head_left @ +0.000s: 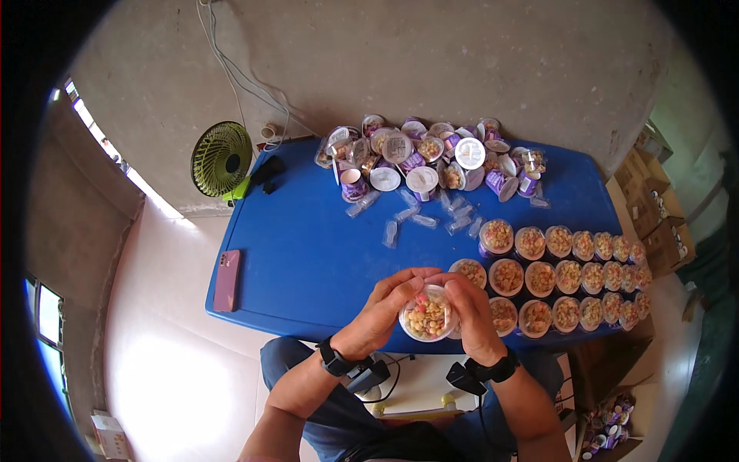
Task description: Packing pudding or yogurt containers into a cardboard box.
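Note:
Between both palms I hold a clear-topped cup of cereal (428,316), tilted so that its round top faces me. Yellow and pink pieces show through it. My left hand (389,306) wraps its left side, the thumb lying along the rim. On the other side my right hand (473,312) closes round it, fingers behind. The cup hangs over the front edge of the blue table (308,254). Just right of my hands stand rows of filled cereal cups (540,279), upright and close together. Both wrists wear black straps with small devices.
Purple cups and lids lie heaped (422,158) at the back, with clear plastic pieces (425,221) before them. A phone (227,281) lies at the left edge, a green fan (222,159) behind it. Cardboard boxes (650,192) stand at right; an open box (616,420) of cups sits below.

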Demonstrator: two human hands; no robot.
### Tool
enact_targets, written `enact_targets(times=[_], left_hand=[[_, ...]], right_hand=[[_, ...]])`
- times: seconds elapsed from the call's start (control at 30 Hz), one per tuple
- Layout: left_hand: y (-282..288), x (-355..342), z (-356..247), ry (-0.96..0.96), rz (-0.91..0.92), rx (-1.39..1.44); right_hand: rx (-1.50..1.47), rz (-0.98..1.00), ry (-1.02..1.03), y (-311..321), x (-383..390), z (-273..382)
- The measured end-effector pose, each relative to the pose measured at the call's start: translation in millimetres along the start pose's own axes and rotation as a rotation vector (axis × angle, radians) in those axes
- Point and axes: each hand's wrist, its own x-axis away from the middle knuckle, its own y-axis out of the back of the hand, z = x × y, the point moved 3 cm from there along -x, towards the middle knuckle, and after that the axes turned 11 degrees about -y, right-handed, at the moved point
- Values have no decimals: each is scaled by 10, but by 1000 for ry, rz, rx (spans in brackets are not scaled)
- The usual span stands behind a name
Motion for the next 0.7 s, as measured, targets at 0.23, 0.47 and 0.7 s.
enact_targets(times=[0.23,0.47,0.7], left_hand=[[14,17,75,-53,-104,-18],[29,8,101,-9,-108,119],[5,22,87,17,-27,86]], right_hand=[[-108,-109,11,-14,-14,-40],[251,-112,109,30,20,-1],[-51,43,20,-9,3,40]])
